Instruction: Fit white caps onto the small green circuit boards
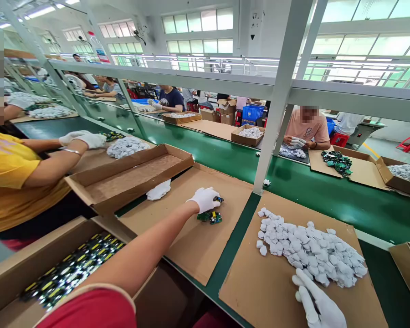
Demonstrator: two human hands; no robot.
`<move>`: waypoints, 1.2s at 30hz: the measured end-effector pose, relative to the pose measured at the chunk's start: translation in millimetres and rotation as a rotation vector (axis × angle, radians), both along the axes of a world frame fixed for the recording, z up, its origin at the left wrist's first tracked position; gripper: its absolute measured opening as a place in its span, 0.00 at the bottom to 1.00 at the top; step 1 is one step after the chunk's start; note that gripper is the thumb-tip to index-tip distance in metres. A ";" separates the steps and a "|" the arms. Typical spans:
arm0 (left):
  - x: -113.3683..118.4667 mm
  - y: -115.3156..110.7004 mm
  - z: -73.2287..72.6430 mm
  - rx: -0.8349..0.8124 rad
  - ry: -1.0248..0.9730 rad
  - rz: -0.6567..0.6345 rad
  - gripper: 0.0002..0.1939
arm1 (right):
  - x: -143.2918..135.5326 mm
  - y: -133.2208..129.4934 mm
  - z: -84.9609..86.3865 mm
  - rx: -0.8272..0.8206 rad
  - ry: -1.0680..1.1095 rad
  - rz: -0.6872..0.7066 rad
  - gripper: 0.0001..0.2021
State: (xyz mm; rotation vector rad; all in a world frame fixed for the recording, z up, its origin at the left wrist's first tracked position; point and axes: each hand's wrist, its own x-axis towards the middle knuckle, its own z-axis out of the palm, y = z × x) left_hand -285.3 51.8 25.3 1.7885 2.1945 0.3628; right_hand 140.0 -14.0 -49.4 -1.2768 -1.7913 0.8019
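My left hand (204, 200), in a white glove, is closed on a small circuit board (219, 199) above the cardboard sheet in the middle. Just below it, a few more green boards with yellow parts (212, 217) lie on that cardboard (191, 248). At the lower right my right hand (323, 303), also gloved, has its fingers stretched out and apart beside a pile of small white pieces (309, 248). No object shows between those fingers. The pile lies spread over a second cardboard sheet (246, 278).
A cardboard box of circuit boards (0, 284) stands at the lower left. Beyond are a shallow cardboard tray (99, 200) and a white cloth (159, 190). A metal post (276, 91) rises between the sheets. A co-worker in yellow (10, 164) works at left; others sit across the green belt (225, 150).
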 end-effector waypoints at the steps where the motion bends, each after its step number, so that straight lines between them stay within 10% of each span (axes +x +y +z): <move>1: 1.6 3.3 2.1 0.025 -0.028 0.027 0.10 | -0.2 0.7 -0.4 0.003 0.007 -0.003 0.21; 9: 88.8 -9.8 18.2 0.158 -0.579 -0.083 0.16 | 0.4 6.4 15.8 0.091 -0.151 0.072 0.15; 16: 196.4 -36.6 12.0 -0.350 -1.890 -0.160 0.11 | 4.3 4.1 29.5 0.282 -0.115 -0.069 0.13; 24: 260.7 -25.8 -11.1 -0.667 -1.960 -0.361 0.10 | 28.9 29.4 56.0 0.297 -0.372 -0.296 0.14; 36: 256.1 -27.6 -35.0 -0.724 -1.901 -0.432 0.14 | 9.8 49.7 45.9 0.271 -0.547 -0.262 0.11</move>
